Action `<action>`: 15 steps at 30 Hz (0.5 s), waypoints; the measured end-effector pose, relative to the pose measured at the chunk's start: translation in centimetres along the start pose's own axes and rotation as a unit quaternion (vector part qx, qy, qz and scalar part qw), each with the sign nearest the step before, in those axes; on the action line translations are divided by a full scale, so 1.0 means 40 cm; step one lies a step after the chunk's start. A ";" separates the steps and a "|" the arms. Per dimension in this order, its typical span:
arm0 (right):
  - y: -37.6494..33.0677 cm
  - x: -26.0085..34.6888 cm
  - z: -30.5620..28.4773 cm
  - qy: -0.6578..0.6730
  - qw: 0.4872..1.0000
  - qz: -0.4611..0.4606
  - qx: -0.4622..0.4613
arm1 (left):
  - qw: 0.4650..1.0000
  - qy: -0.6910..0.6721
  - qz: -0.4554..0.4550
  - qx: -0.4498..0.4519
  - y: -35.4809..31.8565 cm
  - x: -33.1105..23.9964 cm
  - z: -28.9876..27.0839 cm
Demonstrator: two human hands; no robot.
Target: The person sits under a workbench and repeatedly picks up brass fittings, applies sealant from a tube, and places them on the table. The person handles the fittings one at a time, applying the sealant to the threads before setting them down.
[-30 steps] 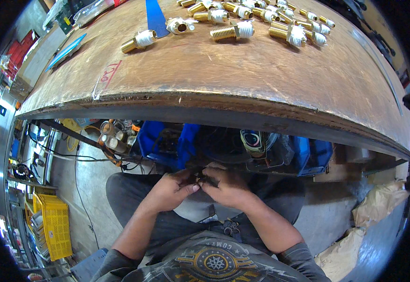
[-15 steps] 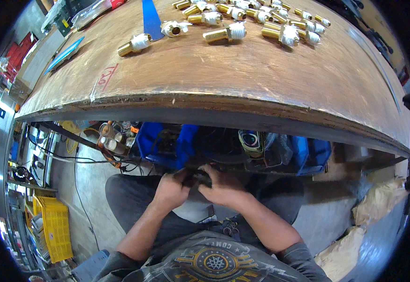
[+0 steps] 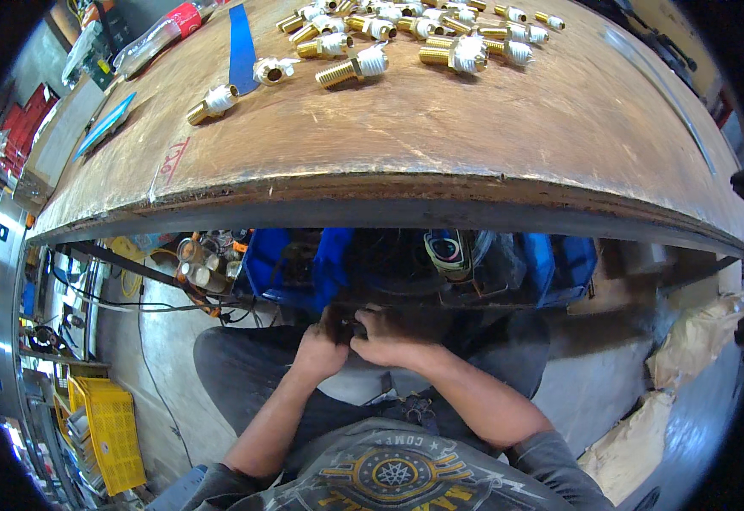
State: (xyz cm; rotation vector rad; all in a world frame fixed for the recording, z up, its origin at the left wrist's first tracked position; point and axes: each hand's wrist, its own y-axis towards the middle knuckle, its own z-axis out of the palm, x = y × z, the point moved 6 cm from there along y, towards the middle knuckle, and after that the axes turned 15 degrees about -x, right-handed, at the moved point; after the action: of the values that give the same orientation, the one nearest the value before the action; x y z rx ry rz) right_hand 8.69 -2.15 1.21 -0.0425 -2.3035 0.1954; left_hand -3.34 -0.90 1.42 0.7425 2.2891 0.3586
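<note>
My left hand (image 3: 321, 349) and my right hand (image 3: 389, 339) meet below the edge of the wooden table (image 3: 440, 145), over my lap. Both close around a small dark object (image 3: 355, 330) held between them; its shape is mostly hidden by my fingers. On the tabletop far above lie several brass fittings with white tape on their threads (image 3: 355, 66), and one lies apart at the left (image 3: 212, 102).
A blue strip (image 3: 241, 47) and a clear bottle with a red cap (image 3: 155, 36) lie on the table's far left. Blue bins (image 3: 304, 264) sit under the table. A yellow crate (image 3: 112, 426) stands on the floor at left; crumpled paper (image 3: 696, 358) at right.
Both hands have moved slightly up and forward toward the table's underside, still closed together on the small dark object.
</note>
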 end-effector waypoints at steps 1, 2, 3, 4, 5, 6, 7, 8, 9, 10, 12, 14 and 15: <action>0.000 0.005 -0.004 -0.013 1.000 -0.016 -0.013 | 1.000 -0.008 -0.013 0.007 -0.004 0.007 0.006; 0.000 0.010 -0.007 -0.026 0.999 -0.033 -0.025 | 0.999 -0.017 -0.026 0.014 -0.009 0.013 0.011; -0.001 0.015 -0.008 -0.038 0.997 -0.050 -0.037 | 0.999 -0.024 -0.040 0.020 -0.013 0.021 0.014; -0.001 0.009 -0.006 -0.031 0.996 -0.047 -0.066 | 0.999 -0.028 -0.040 0.013 -0.009 0.018 0.012; 0.001 -0.004 0.007 -0.024 0.994 -0.045 -0.095 | 0.999 -0.031 -0.040 0.005 -0.006 0.015 0.009; 0.006 -0.015 0.017 -0.017 0.991 -0.043 -0.124 | 0.999 -0.034 -0.041 -0.003 -0.002 0.011 0.005; 0.012 -0.024 0.025 -0.024 0.989 -0.041 -0.139 | 0.998 -0.035 -0.044 0.003 0.004 0.010 0.004; 0.018 -0.033 0.033 -0.031 0.987 -0.038 -0.155 | 0.998 -0.035 -0.047 0.008 0.012 0.009 0.001; 0.021 -0.043 0.039 -0.038 0.984 -0.034 -0.170 | 0.998 -0.036 -0.050 0.014 0.017 0.006 0.000; 0.021 -0.035 0.035 -0.044 0.984 -0.039 -0.169 | 0.996 -0.049 -0.080 0.002 0.016 0.011 -0.004; 0.024 -0.021 0.022 -0.055 0.983 -0.048 -0.166 | 0.987 -0.076 -0.139 -0.020 0.012 0.022 -0.007; 0.030 0.001 0.005 -0.049 0.995 -0.038 -0.081 | 0.995 -0.028 -0.094 -0.009 0.002 0.040 -0.003; 0.030 0.005 0.007 -0.045 0.998 -0.034 -0.037 | 0.997 -0.003 -0.072 -0.004 -0.006 0.051 0.003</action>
State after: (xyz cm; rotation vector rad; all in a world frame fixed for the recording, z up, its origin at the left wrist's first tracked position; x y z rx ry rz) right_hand 8.30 -0.97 0.99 0.0071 -2.3975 0.0780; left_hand -4.58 0.13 0.13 0.5704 2.3177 0.2994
